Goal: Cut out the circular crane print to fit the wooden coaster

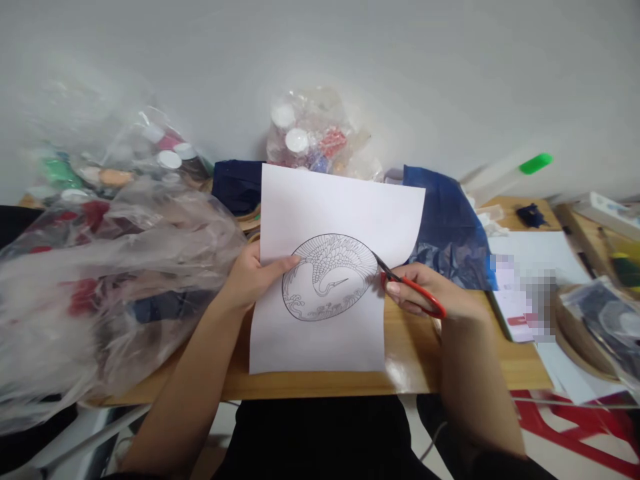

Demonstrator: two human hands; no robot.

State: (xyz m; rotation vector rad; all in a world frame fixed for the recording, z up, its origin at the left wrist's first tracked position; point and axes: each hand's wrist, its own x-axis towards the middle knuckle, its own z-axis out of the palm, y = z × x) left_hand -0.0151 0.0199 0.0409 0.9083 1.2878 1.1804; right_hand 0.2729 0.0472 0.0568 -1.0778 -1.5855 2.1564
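Note:
A white sheet of paper [330, 207] with a round line drawing of a crane [330, 277] is held up over the wooden table [415, 363]. My left hand [253, 273] grips the sheet's left edge, thumb on the drawing's rim. My right hand [425, 293] is closed through the red handles of a pair of scissors [410, 290]. The dark blades meet the paper's right edge at the circle's outline, where a cut has entered the sheet.
Large clear plastic bags [100, 287] with paint jars fill the left side. Another bag of jars [310, 137] sits by the wall. Dark blue cloth [447, 227] lies behind the paper. Papers, a round wooden hoop [575, 340] and small items crowd the right.

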